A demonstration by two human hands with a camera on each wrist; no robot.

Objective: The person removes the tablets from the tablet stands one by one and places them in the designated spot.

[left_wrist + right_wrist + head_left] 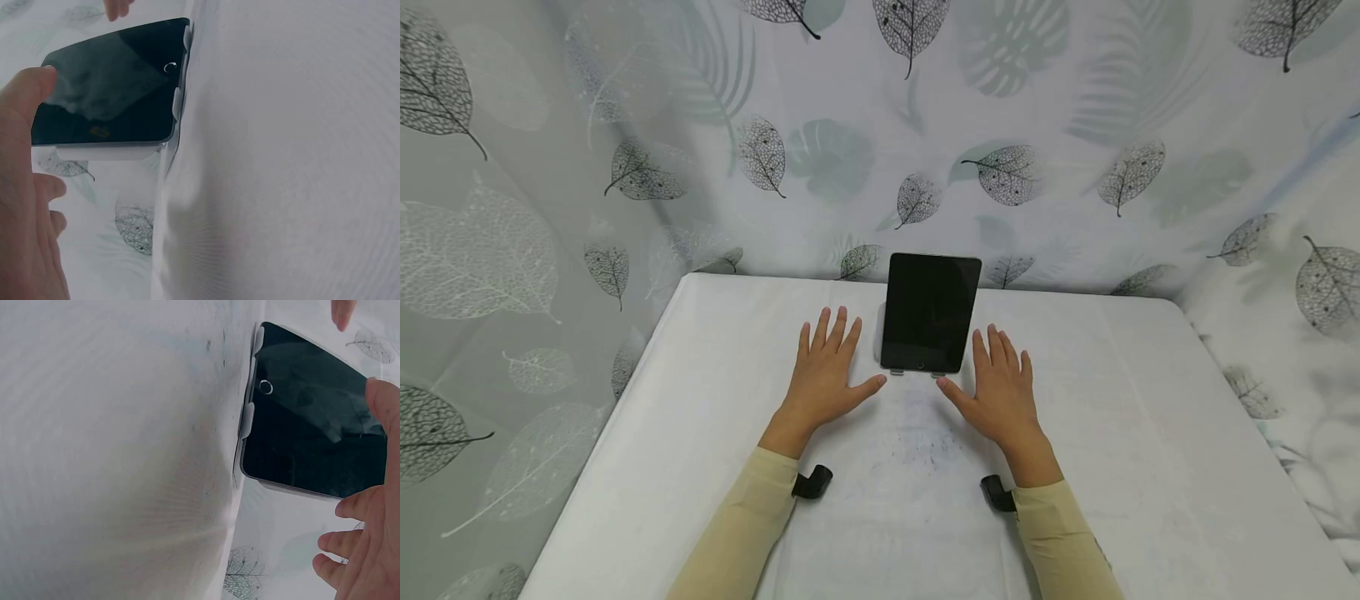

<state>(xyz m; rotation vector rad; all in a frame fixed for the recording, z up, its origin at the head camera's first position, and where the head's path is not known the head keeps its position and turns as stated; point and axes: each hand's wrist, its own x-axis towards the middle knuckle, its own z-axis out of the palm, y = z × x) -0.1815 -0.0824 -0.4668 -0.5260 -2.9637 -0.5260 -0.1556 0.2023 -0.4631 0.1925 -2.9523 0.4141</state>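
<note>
A black tablet (930, 312) with a dark screen stands upright on a small white stand at the middle of a white table (715, 400). My left hand (829, 367) lies flat on the cloth just left of it, fingers straight and spread. Just right of the tablet my right hand (996, 388) lies flat too. Neither hand touches the tablet. In the left wrist view the tablet (112, 84) and my left hand (28, 206) show, with the round home button by the stand clips. The right wrist view shows the tablet (312, 422) and my right hand's fingers (365, 550).
A leaf-patterned curtain (925, 125) hangs behind the table and along both sides. Faint dark smudges (925, 446) mark the cloth between my wrists. Small black wrist cameras (812, 482) sit under each beige sleeve.
</note>
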